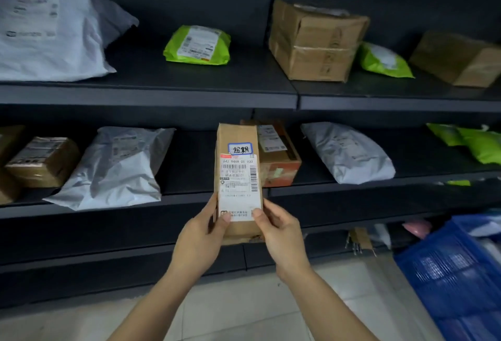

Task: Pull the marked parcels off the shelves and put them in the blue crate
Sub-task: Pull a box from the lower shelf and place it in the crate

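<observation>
A narrow brown cardboard parcel with a white shipping label and a blue-bordered handwritten sticker is held upright in front of the middle shelf. My left hand grips its lower left side, thumb on the label. On the lower right side my right hand grips it the same way. The blue crate stands on the floor at the lower right, with some items inside it.
Dark shelves hold white poly bags, green mailers and brown boxes. An orange-printed box sits right behind the held parcel. Pale tiled floor lies below.
</observation>
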Demonstrator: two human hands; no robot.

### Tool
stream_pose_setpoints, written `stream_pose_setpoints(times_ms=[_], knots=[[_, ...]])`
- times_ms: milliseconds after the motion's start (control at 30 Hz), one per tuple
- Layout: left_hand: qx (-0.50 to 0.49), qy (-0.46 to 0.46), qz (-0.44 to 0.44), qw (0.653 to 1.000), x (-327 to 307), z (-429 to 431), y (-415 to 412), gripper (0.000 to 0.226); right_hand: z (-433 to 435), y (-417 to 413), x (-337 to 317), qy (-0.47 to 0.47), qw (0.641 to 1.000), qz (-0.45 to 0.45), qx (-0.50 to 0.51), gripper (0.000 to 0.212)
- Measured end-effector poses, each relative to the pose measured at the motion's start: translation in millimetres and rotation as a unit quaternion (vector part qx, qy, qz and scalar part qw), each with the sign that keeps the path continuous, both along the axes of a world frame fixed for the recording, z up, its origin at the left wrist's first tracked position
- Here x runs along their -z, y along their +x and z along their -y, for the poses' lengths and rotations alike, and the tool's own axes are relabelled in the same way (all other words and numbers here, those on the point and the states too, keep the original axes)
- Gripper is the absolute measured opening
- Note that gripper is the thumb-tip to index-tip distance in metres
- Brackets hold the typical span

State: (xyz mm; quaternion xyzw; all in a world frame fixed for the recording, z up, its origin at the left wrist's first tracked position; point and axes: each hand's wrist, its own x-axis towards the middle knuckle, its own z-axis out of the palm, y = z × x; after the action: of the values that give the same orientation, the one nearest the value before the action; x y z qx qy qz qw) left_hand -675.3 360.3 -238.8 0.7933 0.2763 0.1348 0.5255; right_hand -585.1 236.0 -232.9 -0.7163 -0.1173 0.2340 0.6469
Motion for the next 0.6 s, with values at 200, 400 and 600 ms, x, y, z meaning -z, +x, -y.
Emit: stream_pose_setpoints(times_ms=[200,400,600], knots=[[0.048,0.0,0.031,0.998,-20.9,106.1,-9.3,0.05,115.5,-22.4,-16.6,0.043,0.997,0.045,0.043,0.03],[0.104,-0.011,0.048,0.993,-32.9,219.1,-8.4,0.051,237.5,-37.2,-27.1,0.058,0.991,0.078,0.096,0.03],[0.182,-0.016,0.054,0.982,-34.1,318.3,12.1,0.051,343.1,-40.0,-31.6,0.048,0.979,0.098,0.173,0.03]])
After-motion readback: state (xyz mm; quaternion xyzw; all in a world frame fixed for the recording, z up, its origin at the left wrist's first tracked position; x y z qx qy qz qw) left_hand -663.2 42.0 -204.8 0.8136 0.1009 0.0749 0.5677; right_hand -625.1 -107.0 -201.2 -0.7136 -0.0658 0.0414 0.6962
